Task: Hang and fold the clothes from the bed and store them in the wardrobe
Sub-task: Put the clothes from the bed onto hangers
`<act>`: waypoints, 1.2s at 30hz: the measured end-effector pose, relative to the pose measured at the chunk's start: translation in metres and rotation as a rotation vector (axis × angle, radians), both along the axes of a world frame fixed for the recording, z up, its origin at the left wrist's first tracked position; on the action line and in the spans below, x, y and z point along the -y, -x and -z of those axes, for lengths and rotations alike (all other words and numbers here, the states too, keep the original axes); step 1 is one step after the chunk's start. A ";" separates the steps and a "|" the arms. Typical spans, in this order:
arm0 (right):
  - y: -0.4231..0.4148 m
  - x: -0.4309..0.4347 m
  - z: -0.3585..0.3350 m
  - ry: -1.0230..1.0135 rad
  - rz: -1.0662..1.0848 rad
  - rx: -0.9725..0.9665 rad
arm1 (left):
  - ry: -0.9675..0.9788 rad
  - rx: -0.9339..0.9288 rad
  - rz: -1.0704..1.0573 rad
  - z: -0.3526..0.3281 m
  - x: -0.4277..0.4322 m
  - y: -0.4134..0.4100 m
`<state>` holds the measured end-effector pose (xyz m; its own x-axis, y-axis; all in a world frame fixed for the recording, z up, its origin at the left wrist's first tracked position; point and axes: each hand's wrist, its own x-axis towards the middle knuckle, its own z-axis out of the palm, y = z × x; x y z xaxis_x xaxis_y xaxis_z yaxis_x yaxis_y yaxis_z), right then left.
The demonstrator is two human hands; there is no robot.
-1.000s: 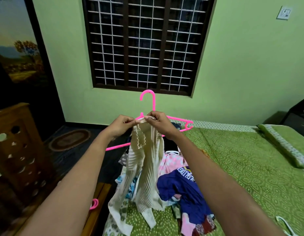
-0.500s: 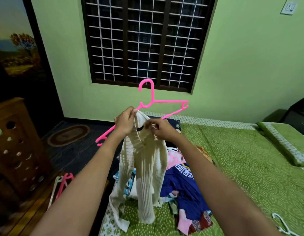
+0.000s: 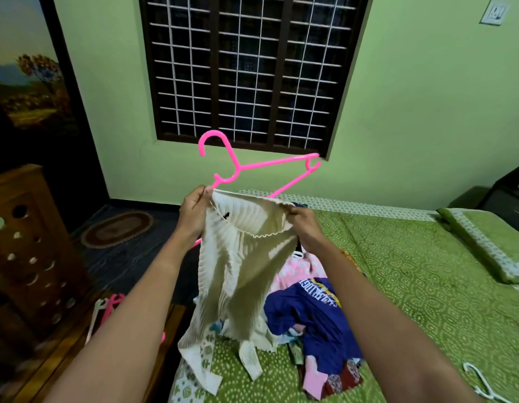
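A cream ribbed knit top [image 3: 241, 266] hangs in the air over the bed's near edge. My left hand [image 3: 193, 212] pinches the left side of its neckline together with a pink plastic hanger [image 3: 261, 165], whose hook points up. My right hand [image 3: 306, 228] grips the right side of the neckline and stretches the opening wide. The hanger's left arm is hidden behind the top and my left hand. A heap of clothes [image 3: 316, 315], with a blue printed shirt on top, lies on the green bedspread [image 3: 421, 286] below.
A white hanger [image 3: 482, 382] lies on the bed at the lower right. Pink and white hangers [image 3: 107, 309] rest on a wooden ledge at the left, beside a carved wooden cabinet [image 3: 26, 245]. A pillow [image 3: 485, 237] sits at the far right. A barred window [image 3: 249, 68] faces me.
My hands have moved apart and pulled the neckline open wide. The hanger has risen and tilted, its right arm now sticking out above the top.
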<state>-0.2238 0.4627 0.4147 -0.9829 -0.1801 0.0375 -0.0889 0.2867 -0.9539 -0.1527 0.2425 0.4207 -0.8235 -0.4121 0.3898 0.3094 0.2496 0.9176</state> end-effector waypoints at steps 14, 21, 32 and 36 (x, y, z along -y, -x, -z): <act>0.047 -0.054 -0.050 -0.648 0.354 -0.263 | 0.012 -0.040 0.053 0.027 -0.004 -0.012; 0.050 -0.083 -0.064 -0.465 0.200 -0.397 | 0.021 0.030 0.013 0.036 -0.005 -0.013; 0.036 -0.069 -0.075 -0.629 -0.048 -0.434 | 0.340 0.168 -0.194 0.036 -0.006 -0.007; 0.025 -0.034 -0.066 -0.800 -0.045 -0.439 | 0.424 0.216 -0.203 0.034 -0.016 -0.012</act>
<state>-0.2491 0.4967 0.4808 -0.9011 -0.3511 0.2544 -0.4242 0.8352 -0.3500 -0.1408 0.2583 0.3870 -0.8234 -0.4146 0.3875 0.0309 0.6491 0.7601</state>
